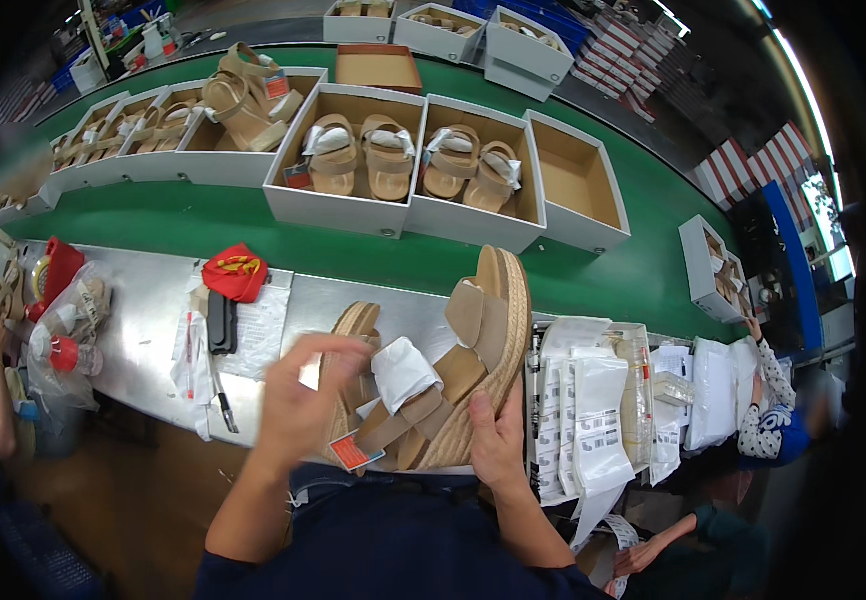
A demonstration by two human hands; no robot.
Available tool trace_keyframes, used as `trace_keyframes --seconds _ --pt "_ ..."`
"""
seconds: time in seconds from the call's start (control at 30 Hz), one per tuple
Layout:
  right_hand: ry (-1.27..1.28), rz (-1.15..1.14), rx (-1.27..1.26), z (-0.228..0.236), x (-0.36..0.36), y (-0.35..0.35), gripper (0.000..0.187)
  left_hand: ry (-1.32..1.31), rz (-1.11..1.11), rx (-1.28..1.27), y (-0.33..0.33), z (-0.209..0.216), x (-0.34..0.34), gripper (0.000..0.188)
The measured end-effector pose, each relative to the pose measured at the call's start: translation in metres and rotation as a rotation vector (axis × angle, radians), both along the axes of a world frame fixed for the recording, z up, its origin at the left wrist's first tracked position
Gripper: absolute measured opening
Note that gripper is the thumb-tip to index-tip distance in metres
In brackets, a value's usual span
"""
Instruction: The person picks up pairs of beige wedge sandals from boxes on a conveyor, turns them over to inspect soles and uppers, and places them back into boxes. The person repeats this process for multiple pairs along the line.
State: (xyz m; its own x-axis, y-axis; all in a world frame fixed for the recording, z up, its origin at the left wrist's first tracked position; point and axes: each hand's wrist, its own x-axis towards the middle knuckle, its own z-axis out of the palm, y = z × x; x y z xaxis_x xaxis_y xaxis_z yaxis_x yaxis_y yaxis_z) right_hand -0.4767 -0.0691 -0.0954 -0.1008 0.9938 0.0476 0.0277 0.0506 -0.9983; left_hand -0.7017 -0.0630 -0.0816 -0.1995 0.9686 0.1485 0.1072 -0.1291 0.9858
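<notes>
Just above the near edge of the metal table, a tan wedge sandal (501,330) with a braided sole stands tilted, its toe up. My right hand (498,437) grips it by the side of the sole, thumb in front. Beside it on the left is its mate, another tan wedge sandal (353,322), partly hidden behind my left hand (303,390). That hand is smeared by motion, and its fingers do not show clearly. White tissue paper (405,375) is tucked at the straps between the two. A small orange-and-white tag (355,453) hangs low, near my left wrist.
White boxes holding sandals (333,215) line the green conveyor (253,228), with an open box (578,170) at their right end. A red cloth (236,272) and black object (221,322) lie left. Label sheets (603,420) fill a tray right. Co-workers sit at both sides.
</notes>
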Motion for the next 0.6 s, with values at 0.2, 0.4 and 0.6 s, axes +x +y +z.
trace_keyframes --seconds 0.2,0.4,0.6 --pt "-0.065 0.009 -0.005 0.009 -0.01 -0.008 0.075 0.307 -0.159 0.184 -0.003 0.02 0.048 0.01" --pt "-0.077 0.012 -0.003 0.01 -0.011 -0.007 0.08 0.363 -0.087 0.202 -0.004 0.007 0.059 0.01" --pt "-0.262 -0.05 0.116 -0.001 -0.006 -0.008 0.084 0.323 -0.129 0.185 -0.002 0.004 0.056 0.01"
